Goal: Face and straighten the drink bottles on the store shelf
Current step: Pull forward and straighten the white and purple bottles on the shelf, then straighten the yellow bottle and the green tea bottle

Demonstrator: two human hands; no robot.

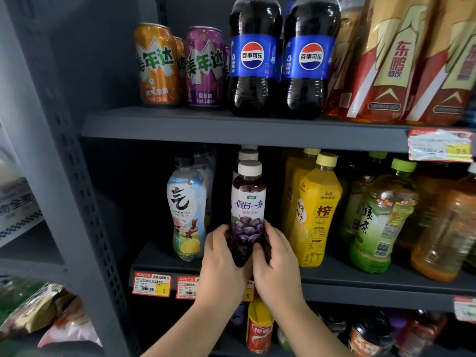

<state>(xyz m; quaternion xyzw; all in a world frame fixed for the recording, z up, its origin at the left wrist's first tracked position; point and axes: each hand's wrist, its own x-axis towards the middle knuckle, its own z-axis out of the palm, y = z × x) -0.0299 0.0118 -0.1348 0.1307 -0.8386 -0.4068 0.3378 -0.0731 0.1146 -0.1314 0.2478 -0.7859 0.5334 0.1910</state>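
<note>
Our left hand [223,256] and right hand [277,264] grip the base of an upright grape drink bottle [247,202] at the middle shelf [360,282] front edge, label facing us. Behind it stand matching white-capped bottles [247,153].

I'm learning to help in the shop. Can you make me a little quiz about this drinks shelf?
1. True or false: both hands hold the grape juice bottle.
2. Which drink stands just right of it? A) cola B) yellow juice bottle C) orange can
3. Fill in: the two cola bottles stand on the ___ shelf.

Key: 1 true, the left hand and right hand grip its lower part. 2 B. 3 upper.
</note>
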